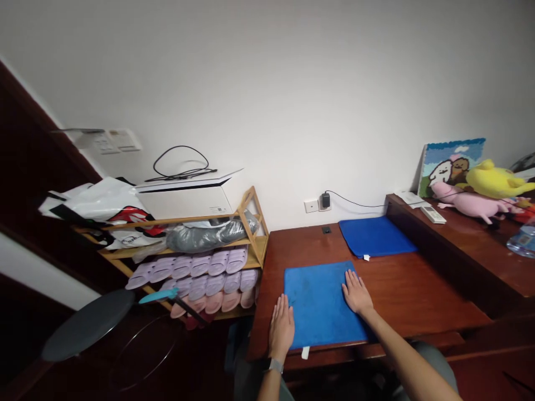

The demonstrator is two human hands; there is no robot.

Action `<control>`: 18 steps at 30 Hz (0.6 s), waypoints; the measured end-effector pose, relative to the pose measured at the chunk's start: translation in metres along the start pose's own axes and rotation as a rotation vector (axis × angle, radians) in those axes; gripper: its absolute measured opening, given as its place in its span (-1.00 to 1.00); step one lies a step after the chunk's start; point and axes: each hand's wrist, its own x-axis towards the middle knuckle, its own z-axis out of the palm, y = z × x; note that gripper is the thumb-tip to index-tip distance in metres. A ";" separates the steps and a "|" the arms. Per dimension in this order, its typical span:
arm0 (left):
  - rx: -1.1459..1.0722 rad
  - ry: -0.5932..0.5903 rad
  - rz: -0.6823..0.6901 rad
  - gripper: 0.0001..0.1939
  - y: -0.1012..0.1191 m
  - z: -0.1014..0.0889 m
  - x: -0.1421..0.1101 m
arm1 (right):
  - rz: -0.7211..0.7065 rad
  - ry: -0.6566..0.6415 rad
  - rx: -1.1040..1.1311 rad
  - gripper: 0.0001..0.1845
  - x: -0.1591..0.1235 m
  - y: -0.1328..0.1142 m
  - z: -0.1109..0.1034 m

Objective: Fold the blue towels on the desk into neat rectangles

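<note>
A light blue cloth (320,306) lies spread flat on the reddish-brown wooden desk (397,298), with a white tag at its near edge. My left hand (281,329) rests flat at the cloth's left edge, fingers stretched out and pointing away from me. At the right edge my right hand (357,293) lies flat, partly on the cloth, its fingers extended. Neither hand holds anything. Farther back on the desk is a darker blue cloth (376,235), also with a white tag, apart from both hands.
A wooden rack (256,245) with purple and pink slippers (215,284) and a white box (188,199) stands left. A raised ledge on the right bears a remote (433,215), plush toys (468,201) and a picture (453,159). A dark stool (90,323) is at lower left.
</note>
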 end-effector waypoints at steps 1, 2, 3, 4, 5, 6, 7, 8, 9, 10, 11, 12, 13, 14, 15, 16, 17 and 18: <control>-0.055 0.055 -0.077 -0.39 -0.005 -0.001 0.002 | -0.007 0.005 0.002 -0.22 0.001 0.003 0.005; -0.107 0.113 -0.158 -0.39 -0.011 -0.004 0.004 | -0.013 0.012 0.004 -0.22 0.001 0.005 0.009; -0.149 0.167 -0.227 -0.38 -0.016 -0.007 0.007 | -0.015 0.017 0.004 -0.21 0.000 0.006 0.012; -0.182 0.206 -0.269 -0.38 -0.019 -0.012 0.009 | -0.018 0.020 0.001 -0.21 0.000 0.006 0.013; -0.205 0.231 -0.282 -0.38 -0.021 -0.016 0.011 | -0.020 0.024 -0.005 -0.21 0.000 0.006 0.014; -0.220 0.241 -0.268 -0.38 -0.021 -0.021 0.013 | -0.021 0.029 -0.012 -0.21 -0.001 0.006 0.014; -0.229 0.240 -0.233 -0.39 -0.017 -0.025 0.015 | -0.021 0.033 -0.019 -0.21 -0.001 0.005 0.013; -0.232 0.228 -0.187 -0.40 -0.009 -0.027 0.018 | -0.022 0.036 -0.025 -0.20 -0.001 0.004 0.012; -0.229 0.207 -0.132 -0.41 0.003 -0.028 0.021 | -0.022 0.037 -0.029 -0.20 -0.001 0.003 0.011; -0.218 0.175 -0.071 -0.42 0.019 -0.026 0.026 | -0.022 0.035 -0.029 -0.20 -0.002 0.002 0.009; -0.201 0.135 -0.003 -0.43 0.038 -0.022 0.031 | -0.020 0.029 -0.029 -0.20 -0.002 0.001 0.008; -0.178 0.085 0.072 -0.43 0.061 -0.016 0.036 | -0.020 0.020 -0.027 -0.20 -0.002 0.001 0.006; -0.150 0.028 0.150 -0.44 0.085 -0.008 0.041 | -0.018 0.012 -0.024 -0.20 -0.002 0.000 0.004; -0.121 -0.031 0.226 -0.43 0.109 0.002 0.047 | -0.016 0.003 -0.022 -0.20 -0.002 0.000 0.003; -0.093 -0.088 0.292 -0.43 0.133 0.012 0.052 | -0.015 -0.007 -0.022 -0.21 -0.002 0.000 0.002; -0.068 -0.139 0.338 -0.42 0.154 0.023 0.056 | -0.018 -0.018 -0.027 -0.22 -0.002 0.000 0.001; -0.049 -0.186 0.362 -0.41 0.172 0.034 0.060 | -0.025 -0.027 -0.037 -0.23 -0.002 0.000 0.000; -0.034 -0.228 0.370 -0.40 0.186 0.044 0.063 | -0.033 -0.035 -0.049 -0.24 -0.002 0.000 -0.001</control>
